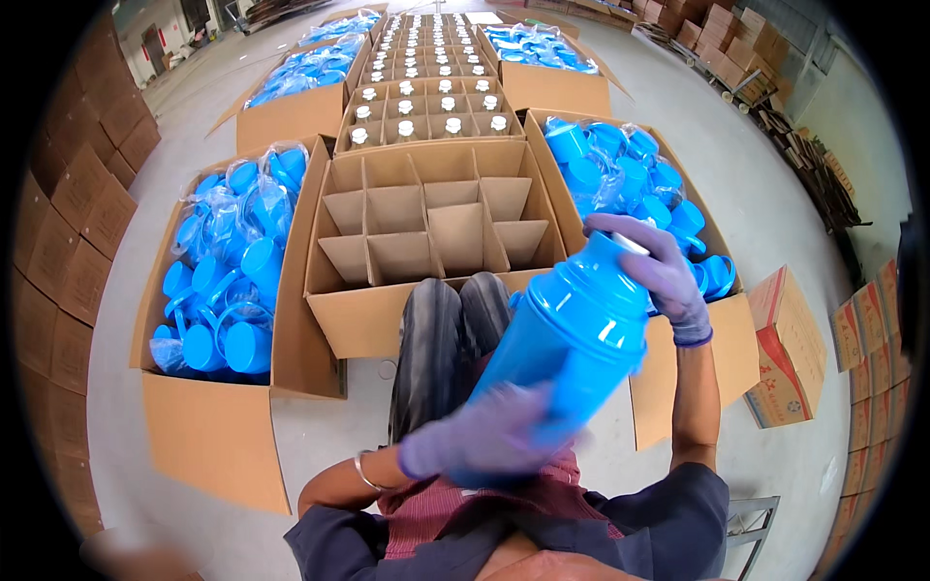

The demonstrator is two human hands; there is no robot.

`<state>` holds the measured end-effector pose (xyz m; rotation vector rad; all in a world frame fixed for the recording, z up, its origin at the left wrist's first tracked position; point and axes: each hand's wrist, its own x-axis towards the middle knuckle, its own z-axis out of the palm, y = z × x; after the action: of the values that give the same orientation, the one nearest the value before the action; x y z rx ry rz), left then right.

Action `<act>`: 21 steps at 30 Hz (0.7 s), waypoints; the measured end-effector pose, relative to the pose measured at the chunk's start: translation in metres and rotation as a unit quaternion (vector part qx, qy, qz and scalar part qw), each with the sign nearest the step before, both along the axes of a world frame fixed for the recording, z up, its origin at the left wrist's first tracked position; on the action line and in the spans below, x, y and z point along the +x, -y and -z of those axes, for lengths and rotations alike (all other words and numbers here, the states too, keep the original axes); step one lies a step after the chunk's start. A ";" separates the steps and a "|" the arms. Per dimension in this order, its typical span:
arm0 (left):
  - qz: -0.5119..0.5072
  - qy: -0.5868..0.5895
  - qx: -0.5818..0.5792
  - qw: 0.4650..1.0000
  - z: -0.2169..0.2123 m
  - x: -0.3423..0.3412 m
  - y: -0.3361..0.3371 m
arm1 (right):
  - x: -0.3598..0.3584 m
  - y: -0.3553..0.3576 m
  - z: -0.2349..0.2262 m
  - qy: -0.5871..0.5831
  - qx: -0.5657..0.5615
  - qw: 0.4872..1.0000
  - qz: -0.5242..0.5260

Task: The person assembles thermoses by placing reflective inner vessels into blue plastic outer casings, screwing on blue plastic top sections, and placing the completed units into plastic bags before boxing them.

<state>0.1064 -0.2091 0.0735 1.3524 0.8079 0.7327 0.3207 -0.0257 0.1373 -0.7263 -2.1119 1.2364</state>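
A large blue thermos flask (552, 339) is held tilted in front of my body, its top toward the upper right. My right hand (659, 276), in a purple glove, is closed round the top, where a bit of white stopper (628, 242) shows beside the fingers. My left hand (484, 431), gloved alike and blurred by motion, lies against the flask's lower body and supports it. The base sits low near my lap, partly behind that hand. Past my knees stands a carton with cardboard dividers (436, 290), forming several compartments.
Open cartons of blue handled cups in clear plastic stand at left (291, 290) and right (712, 334). Farther off, divided cartons (426, 147) hold white-topped flasks. Stacked brown boxes (92, 198) line the left. A printed carton (785, 349) sits on the floor at right.
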 end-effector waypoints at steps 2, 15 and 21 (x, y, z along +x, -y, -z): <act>-0.026 -0.122 0.224 0.967 0.001 0.038 0.010 | -0.016 0.010 -0.004 0.125 -0.012 0.988 0.087; 0.049 0.094 0.109 0.988 0.032 -0.027 0.013 | -0.025 0.022 -0.037 0.119 0.198 0.972 -0.029; -0.063 -0.060 0.462 0.883 0.036 -0.014 0.018 | -0.039 0.026 -0.032 0.217 0.124 0.968 -0.002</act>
<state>0.0928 -0.2269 0.0375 2.2288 0.6540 1.2306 0.2812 -0.0515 0.1692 -0.9428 -2.5609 0.8440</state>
